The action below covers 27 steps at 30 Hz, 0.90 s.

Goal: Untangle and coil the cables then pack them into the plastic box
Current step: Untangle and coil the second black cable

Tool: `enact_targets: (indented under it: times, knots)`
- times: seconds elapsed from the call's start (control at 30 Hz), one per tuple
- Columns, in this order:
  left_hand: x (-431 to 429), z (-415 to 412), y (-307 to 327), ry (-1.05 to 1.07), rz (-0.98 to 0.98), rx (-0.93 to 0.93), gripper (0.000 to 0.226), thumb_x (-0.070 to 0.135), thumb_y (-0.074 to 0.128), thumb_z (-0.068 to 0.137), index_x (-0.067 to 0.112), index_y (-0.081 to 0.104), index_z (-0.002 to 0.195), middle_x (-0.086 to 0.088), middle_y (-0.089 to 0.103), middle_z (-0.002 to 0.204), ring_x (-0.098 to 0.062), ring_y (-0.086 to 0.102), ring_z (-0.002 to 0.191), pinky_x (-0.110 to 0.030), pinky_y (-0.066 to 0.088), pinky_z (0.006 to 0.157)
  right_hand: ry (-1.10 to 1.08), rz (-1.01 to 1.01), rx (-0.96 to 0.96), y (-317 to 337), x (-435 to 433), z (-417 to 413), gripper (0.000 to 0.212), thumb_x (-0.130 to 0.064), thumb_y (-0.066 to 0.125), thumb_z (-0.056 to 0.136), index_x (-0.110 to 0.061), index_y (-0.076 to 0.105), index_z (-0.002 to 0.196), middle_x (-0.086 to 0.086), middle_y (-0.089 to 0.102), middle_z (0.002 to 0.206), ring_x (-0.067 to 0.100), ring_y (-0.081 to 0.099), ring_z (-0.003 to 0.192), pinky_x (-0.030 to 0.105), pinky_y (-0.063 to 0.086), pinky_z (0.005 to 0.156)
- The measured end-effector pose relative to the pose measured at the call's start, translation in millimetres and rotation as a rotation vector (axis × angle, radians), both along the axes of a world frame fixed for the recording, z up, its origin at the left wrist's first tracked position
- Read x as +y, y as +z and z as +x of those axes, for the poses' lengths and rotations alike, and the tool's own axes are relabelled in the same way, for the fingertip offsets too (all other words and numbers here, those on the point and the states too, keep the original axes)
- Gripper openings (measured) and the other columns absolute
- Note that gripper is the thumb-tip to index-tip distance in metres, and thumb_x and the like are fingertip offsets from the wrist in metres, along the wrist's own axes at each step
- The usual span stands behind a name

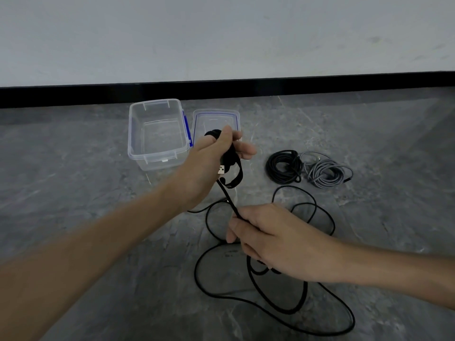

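CABLES HALF SORTED: A person's left hand (211,156) closes its grip round a small started coil (229,153) of black cable (270,308), with the USB plug (221,170) poking out beneath the hand. The right hand (278,239) pinches the same cable lower down, between thumb and curled fingers, and the strand runs straight from one grip to the other. Most of that cable lies in loose loops on the floor (98,193), under the right grip and nearer the person. Two cables look finished: a black coil (284,168) and a grey coil (327,174) touching it, off to the right of both grips. The plastic box (133,134), just beyond and left of the left grip, holds nothing. Its lid (214,116) lies beside it, partly behind that hand. On this showing, winding the third cable and all the packing are left to do.
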<state>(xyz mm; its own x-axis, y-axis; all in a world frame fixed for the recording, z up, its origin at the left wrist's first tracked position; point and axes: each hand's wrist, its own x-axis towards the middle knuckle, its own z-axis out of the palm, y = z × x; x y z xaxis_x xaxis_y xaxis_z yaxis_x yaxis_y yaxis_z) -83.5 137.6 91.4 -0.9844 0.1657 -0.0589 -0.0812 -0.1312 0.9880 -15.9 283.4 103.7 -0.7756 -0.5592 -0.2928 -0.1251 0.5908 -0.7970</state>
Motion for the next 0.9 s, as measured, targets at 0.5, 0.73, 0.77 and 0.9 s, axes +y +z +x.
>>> enact_targets:
  times: [0.5, 0.73, 0.77, 0.9]
  knots:
    - [-1.0, 12.1, -6.9, -0.282, -0.449, -0.075, 0.049, 0.044, 0.033, 0.102, 0.019, 0.060, 0.071, 0.017, 0.059, 0.060, -0.005, 0.053, 0.067, -0.023, 0.043, 0.077, 0.137, 0.233, 0.332, 43.2, 20.0, -43.1, 0.034, -0.033, 0.050, 0.096, -0.016, 0.072, 0.077, -0.009, 0.065, 0.061, 0.005, 0.059, 0.054, 0.018, 0.046, 0.057]
    - [7.7, 17.5, 1.5, -0.609, -0.296, -0.130, 0.083, 0.069, 0.001, 0.084, 0.006, 0.056, 0.091, -0.006, 0.065, 0.071, -0.013, 0.059, 0.068, -0.024, 0.042, 0.070, 0.271, 0.136, 0.400, 59.9, 27.8, -63.4, 0.026, -0.025, 0.057, 0.095, -0.017, 0.069, 0.074, -0.011, 0.072, 0.066, -0.001, 0.066, 0.065, 0.012, 0.044, 0.066]
    - [9.0, 18.2, 3.7, -0.622, -0.269, -0.149, 0.083, 0.068, -0.001, 0.084, 0.006, 0.055, 0.089, -0.009, 0.064, 0.070, -0.012, 0.058, 0.062, -0.019, 0.041, 0.061, 0.278, 0.124, 0.448, 60.8, 29.8, -67.7, 0.025, -0.029, 0.058, 0.093, -0.016, 0.070, 0.075, -0.008, 0.071, 0.065, 0.003, 0.065, 0.061, 0.014, 0.044, 0.062]
    - [13.8, 24.2, 13.1, -0.665, -0.086, -0.224, 0.078, 0.053, -0.008, 0.094, 0.002, 0.050, 0.088, -0.009, 0.059, 0.059, -0.004, 0.052, 0.037, -0.009, 0.039, 0.040, 0.321, 0.099, 0.614, 62.3, 33.9, -81.4, 0.034, -0.044, 0.062, 0.085, -0.013, 0.068, 0.075, -0.002, 0.060, 0.058, 0.015, 0.053, 0.051, 0.019, 0.040, 0.051]
